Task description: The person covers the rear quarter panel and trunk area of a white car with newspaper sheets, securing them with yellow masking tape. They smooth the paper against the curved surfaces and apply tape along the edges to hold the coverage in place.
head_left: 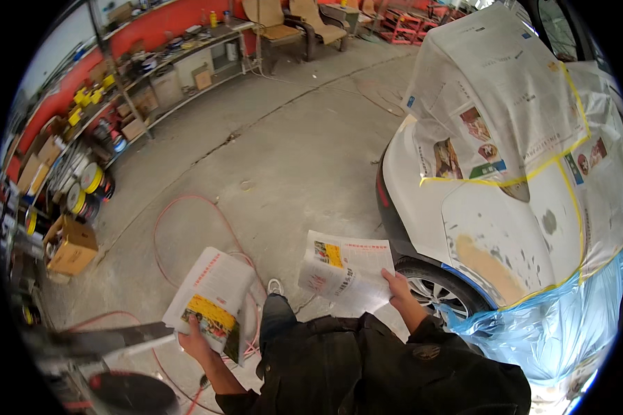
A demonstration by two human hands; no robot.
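Note:
My left hand (pixel 198 339) is closed on the lower edge of a folded newspaper (pixel 223 283), which has a yellow and green picture on it. In my right hand (pixel 398 288) is another newspaper sheet (pixel 340 271), gripped by its right edge, with the thumb on top. The two papers are apart, one on either side of my body. To my right stands a white car (pixel 422 207) with a sanded, tan-filled patch (pixel 488 266) above its wheel (pixel 437 289). Newspaper sheets (pixel 491 90) edged with yellow tape cover its upper part, and blue plastic film (pixel 554 321) hangs below the patch.
A red hose (pixel 158 232) loops over the concrete floor at my left. Along the left wall run shelves (pixel 166 66) with tools and tins; buckets (pixel 95 178) and a cardboard box (pixel 73 245) stand near them. Armchairs (pixel 273 31) are at the back. A dark round seat (pixel 133 394) is at lower left.

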